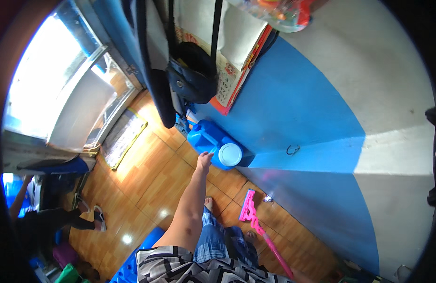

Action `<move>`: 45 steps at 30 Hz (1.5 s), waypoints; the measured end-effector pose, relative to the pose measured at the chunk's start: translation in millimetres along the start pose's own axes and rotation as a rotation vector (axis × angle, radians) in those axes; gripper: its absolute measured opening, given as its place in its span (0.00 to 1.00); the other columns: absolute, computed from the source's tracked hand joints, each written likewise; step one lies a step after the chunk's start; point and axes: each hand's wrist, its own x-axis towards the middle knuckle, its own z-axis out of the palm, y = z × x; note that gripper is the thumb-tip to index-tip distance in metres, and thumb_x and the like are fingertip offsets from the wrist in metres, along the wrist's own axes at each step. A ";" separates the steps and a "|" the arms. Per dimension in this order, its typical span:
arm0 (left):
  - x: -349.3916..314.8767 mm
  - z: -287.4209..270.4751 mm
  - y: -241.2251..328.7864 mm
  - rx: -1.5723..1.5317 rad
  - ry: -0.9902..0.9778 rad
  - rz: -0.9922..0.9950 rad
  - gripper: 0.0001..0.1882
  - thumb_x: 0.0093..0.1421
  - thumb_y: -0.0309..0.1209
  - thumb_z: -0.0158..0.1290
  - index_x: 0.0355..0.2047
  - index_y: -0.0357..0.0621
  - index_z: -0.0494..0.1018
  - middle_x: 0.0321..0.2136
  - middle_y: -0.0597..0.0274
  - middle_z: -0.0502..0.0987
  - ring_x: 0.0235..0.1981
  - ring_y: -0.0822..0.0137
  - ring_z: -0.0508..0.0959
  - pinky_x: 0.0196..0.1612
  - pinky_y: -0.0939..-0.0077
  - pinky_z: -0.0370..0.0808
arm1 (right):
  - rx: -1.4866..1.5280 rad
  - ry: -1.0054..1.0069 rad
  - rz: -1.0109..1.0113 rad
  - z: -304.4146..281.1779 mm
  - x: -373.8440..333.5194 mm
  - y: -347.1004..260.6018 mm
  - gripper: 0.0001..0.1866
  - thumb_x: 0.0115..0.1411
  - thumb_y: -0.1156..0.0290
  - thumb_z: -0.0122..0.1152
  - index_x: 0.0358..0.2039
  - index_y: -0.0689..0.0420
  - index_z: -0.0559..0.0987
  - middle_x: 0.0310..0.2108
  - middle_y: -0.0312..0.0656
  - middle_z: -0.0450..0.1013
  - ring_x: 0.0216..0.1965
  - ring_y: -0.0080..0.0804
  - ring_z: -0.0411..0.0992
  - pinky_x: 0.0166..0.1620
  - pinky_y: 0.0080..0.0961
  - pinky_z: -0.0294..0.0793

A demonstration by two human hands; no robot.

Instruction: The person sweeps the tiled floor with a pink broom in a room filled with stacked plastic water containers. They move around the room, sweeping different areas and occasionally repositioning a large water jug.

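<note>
A blue plastic water container [199, 138] with a round white lid [230, 154] stands on the floor against the blue wall. My left arm reaches forward to it, and my left hand [205, 161] is closed at its handle beside the lid. At the lower right, a pink mop [248, 210] slants down with its flat head on the tiles near the wall. Only a dim part of my right hand [300, 275] shows at the bottom edge, by the top of the mop handle; it appears closed around it, though the fingers are mostly hidden.
A dark bag [193, 75] and a calendar [232, 78] hang on the wall above the container. A doormat [123, 137] lies by the bright doorway. Another person [57, 219] is at the left. A blue plastic piece [138, 257] is beside my legs; a small crumpled scrap [267, 198] lies near the mop.
</note>
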 end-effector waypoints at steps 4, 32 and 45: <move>69.3 33.5 9.3 -0.184 0.059 -0.025 0.35 0.50 0.34 0.56 0.56 0.37 0.54 0.52 0.51 0.63 0.56 0.53 0.60 0.58 0.50 0.52 | -0.109 0.221 0.133 15.6 6.4 -7.5 0.26 0.50 0.52 0.59 0.49 0.48 0.70 0.34 0.45 0.74 0.34 0.39 0.74 0.35 0.36 0.74; 103.2 -24.4 -52.8 -0.462 0.149 -0.026 0.19 0.49 0.42 0.61 0.34 0.47 0.66 0.20 0.64 0.70 0.21 0.66 0.70 0.24 0.70 0.66 | -0.175 0.392 0.317 6.3 -17.1 -89.7 0.17 0.50 0.58 0.58 0.40 0.47 0.76 0.32 0.46 0.75 0.37 0.44 0.74 0.40 0.39 0.72; 22.1 -164.6 -118.2 -0.483 0.349 -0.217 0.14 0.54 0.40 0.57 0.26 0.43 0.68 0.18 0.57 0.69 0.17 0.60 0.69 0.23 0.62 0.67 | -0.099 0.356 0.266 -21.1 -50.2 -136.8 0.15 0.52 0.60 0.56 0.38 0.52 0.77 0.32 0.50 0.75 0.36 0.47 0.74 0.40 0.41 0.71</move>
